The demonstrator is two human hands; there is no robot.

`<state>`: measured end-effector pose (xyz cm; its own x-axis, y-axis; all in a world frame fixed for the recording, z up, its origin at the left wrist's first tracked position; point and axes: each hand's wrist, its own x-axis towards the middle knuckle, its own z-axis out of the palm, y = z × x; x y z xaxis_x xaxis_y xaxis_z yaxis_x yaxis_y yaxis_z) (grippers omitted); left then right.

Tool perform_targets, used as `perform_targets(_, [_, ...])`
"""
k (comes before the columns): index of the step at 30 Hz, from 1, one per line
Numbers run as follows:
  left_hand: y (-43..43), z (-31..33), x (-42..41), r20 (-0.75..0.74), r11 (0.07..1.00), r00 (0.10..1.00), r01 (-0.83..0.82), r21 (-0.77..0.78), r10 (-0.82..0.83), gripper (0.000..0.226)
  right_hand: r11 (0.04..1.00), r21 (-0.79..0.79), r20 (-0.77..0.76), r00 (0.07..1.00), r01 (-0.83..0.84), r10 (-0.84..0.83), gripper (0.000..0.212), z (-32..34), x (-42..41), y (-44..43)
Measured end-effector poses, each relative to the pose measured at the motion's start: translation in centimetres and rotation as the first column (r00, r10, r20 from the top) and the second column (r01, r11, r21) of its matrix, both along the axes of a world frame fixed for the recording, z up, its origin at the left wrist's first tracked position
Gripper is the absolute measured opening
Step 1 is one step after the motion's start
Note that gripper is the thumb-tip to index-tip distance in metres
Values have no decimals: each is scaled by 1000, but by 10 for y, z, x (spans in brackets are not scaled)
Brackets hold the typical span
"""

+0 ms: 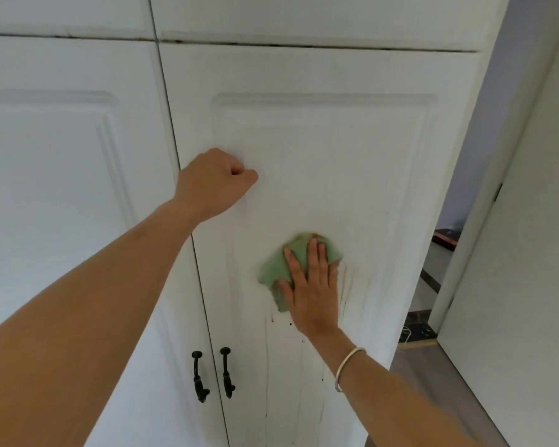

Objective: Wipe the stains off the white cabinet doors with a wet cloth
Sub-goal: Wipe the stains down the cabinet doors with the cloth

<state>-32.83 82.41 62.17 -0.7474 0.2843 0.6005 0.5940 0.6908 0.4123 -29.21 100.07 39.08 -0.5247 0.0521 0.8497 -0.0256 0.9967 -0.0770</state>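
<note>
My right hand (312, 285) lies flat with straight fingers on a green cloth (273, 271) and presses it against the right white cabinet door (352, 162). Brown drip stains (345, 290) run down the door just right of the hand, and thinner streaks (268, 356) and dark specks sit below it. My left hand (215, 182) is curled into a fist and rests its knuckles on the same door, up and to the left of the cloth. It holds nothing.
The left cabinet door (62, 188) adjoins the right one, and two black handles (200, 375) (227, 372) hang low beside the gap. Upper cabinet doors (304, 17) sit above. At the right stands a white room door (513, 253) with floor visible beyond.
</note>
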Motion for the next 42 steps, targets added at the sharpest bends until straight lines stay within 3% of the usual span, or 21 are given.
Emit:
perform_targets(4, [2,-2,6,-52,999,998,-42,2,42,41,889,-454,-101,988,58,-116,63,70,-8,17])
perform_targets(8, [19,-14,21,-176,969,984,-48,-244,4,42,811,-585,-162,975,29,-152,61,68,-12,14])
perform_targets(10, [32,-24,24,-153,928,987,-13,-371,-47,43,725,-687,-130,976,38,-175,62,40,-12,5])
perform_targets(12, [45,-30,23,-106,922,992,22,-386,-67,43,647,-759,-48,984,75,-170,64,5,-8,-1])
perform_targets(17, [57,-38,18,-66,931,996,25,-365,-53,43,521,-842,121,990,142,-74,74,-49,5,-3])
perform_targets(22, [59,-39,17,-77,937,996,5,-349,-34,41,455,-880,106,990,138,-95,77,-16,3,-10])
perform_targets(28, [59,-40,17,-82,945,996,8,-328,-36,42,674,-739,-229,937,11,-265,66,106,-19,25])
perform_targets(33, [60,-42,16,-102,945,994,-1,-327,-34,43,737,-676,-279,924,3,-261,59,73,-16,37])
perform_targets(39, [60,-43,15,-106,945,994,-14,-326,-22,41,608,-790,-19,990,72,-141,65,-41,4,28])
perform_targets(42, [60,-43,15,-108,945,994,-12,-328,-25,40,369,-925,48,991,90,-122,76,-59,6,12])
